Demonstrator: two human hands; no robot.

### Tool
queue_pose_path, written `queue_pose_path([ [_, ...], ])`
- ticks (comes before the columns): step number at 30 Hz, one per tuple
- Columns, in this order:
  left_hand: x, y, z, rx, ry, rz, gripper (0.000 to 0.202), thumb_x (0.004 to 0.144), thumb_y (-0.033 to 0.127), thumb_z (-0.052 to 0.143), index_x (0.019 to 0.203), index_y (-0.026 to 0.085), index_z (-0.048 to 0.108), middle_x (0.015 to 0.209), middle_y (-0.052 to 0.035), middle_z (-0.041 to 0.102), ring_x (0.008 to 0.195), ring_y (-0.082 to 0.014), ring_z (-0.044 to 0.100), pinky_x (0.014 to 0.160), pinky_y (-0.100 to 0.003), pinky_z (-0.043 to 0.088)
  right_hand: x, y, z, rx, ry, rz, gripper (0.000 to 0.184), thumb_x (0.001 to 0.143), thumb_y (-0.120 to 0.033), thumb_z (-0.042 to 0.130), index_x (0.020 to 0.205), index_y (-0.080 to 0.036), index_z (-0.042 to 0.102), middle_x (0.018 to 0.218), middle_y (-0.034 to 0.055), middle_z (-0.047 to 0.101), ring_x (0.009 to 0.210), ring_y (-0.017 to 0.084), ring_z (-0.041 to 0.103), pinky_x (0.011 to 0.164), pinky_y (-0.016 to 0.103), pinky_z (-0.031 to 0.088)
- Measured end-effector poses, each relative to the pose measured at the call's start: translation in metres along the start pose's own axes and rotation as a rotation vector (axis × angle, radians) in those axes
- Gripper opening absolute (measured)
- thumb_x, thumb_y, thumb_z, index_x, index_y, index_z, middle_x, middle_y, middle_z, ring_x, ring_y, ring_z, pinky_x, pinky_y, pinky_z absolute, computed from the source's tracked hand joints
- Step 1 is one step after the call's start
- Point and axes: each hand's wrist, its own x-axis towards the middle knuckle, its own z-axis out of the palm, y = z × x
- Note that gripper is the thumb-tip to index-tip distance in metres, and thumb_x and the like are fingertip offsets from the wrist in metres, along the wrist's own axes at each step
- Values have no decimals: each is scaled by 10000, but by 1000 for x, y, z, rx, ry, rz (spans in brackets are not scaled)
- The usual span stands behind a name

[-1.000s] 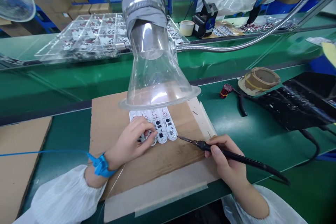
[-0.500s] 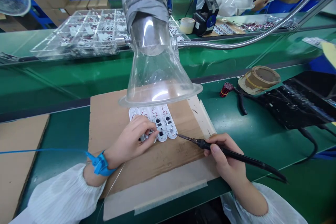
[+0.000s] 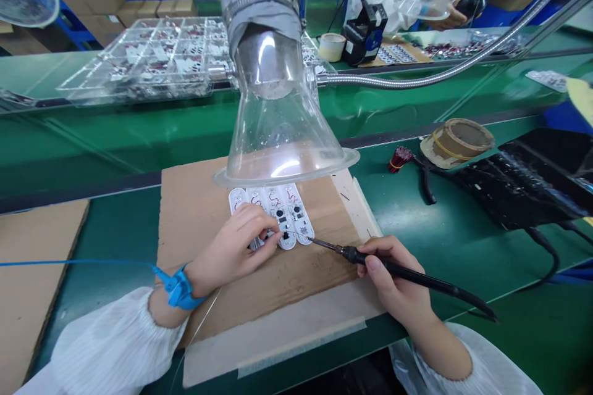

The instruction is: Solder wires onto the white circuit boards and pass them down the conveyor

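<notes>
Several white circuit boards (image 3: 288, 213) with rounded ends lie side by side on a cardboard sheet (image 3: 194, 197). My left hand (image 3: 245, 237) is closed in a pinch on a thin solder wire (image 3: 210, 311), whose end reaches over the rightmost boards. It covers part of the left boards and wears a blue wrist strap (image 3: 180, 289). My right hand (image 3: 398, 278) grips the black handle of a soldering iron (image 3: 359, 254) like a pen. The iron's tip is at the lower end of the rightmost board, close to the wire's end; whether they touch is too small to tell.
A clear fume hood (image 3: 285, 136) hangs above the boards. To the right are a bundle of red-black wires (image 3: 401, 159), a tape roll (image 3: 456, 141) and a black tray (image 3: 519, 173). Behind, a divided clear tray (image 3: 152, 62) holds parts; a co-worker's hands (image 3: 456, 12) are beyond.
My right hand and the soldering iron have shifted slightly left, the tip further over the rightmost board. My left hand keeps its pinch. Across the bench, the co-worker's hands have come into clearer view.
</notes>
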Motion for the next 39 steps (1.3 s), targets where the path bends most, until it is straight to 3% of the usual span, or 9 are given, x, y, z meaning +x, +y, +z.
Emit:
queue_pose_path([
  [17,-2,0,-1,1,-27,8,97,1069,125,612,1031,212,594,817,22,565,772,-158,543,742,-289,440,-1,1,-1,27,-33,-12,62,1099,-323,687,1128,-277,717,799,-11,771,657,119,759,638,161,627],
  [24,-4,-1,-3,9,-57,16,97,1070,119,613,1047,210,592,834,26,571,781,-154,534,823,-314,450,-1,1,-2,-14,-65,-21,59,1091,-329,700,1108,-276,722,791,-13,760,650,116,751,627,155,616],
  [31,-17,1,-14,16,23,-71,138,1041,82,639,1030,215,605,836,28,570,771,-147,549,756,-287,442,-5,-17,17,89,131,20,133,1119,-388,659,1099,-267,711,795,-13,743,678,109,730,667,165,622],
  [39,-17,0,-10,23,14,-62,118,1050,107,638,1028,219,608,828,30,567,778,-150,548,773,-294,443,-6,-4,27,35,45,56,82,1106,-339,663,1091,-277,713,779,-21,738,664,116,725,616,161,599],
])
